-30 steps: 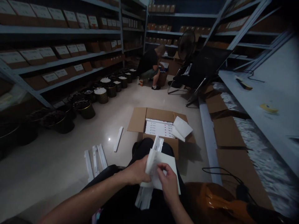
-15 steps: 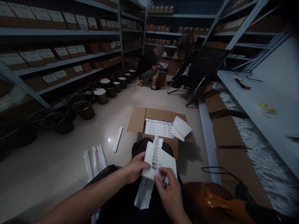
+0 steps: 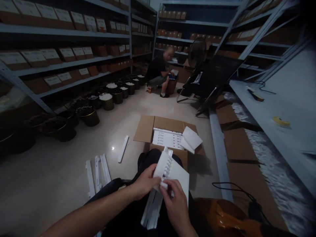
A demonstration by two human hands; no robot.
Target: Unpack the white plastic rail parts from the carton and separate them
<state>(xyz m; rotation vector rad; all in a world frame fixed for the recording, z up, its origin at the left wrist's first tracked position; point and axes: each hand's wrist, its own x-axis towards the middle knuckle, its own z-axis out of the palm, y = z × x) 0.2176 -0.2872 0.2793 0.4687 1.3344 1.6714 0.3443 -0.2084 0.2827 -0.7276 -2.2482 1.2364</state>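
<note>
On your left, metal shelving (image 3: 74, 33) carries rows of labelled cardboard boxes (image 3: 67, 54) on several tiers. Along its foot you have dark round bins (image 3: 89, 118) standing in a line on the pale floor (image 3: 138, 107) — some show white pieces at the brim. Well ahead of you, a co-worker (image 3: 156, 67) in a dark top sits low, near a fan (image 3: 197, 52) and a black chair (image 3: 217, 70). To your right, a pale worktop (image 3: 264, 110) bears a brush (image 3: 255, 94) and a yellow item — kind unclear (image 3: 281, 121). Open cartons (image 3: 239, 144) stand alongside; a black cable (image 3: 242, 190) lies near them.
</note>
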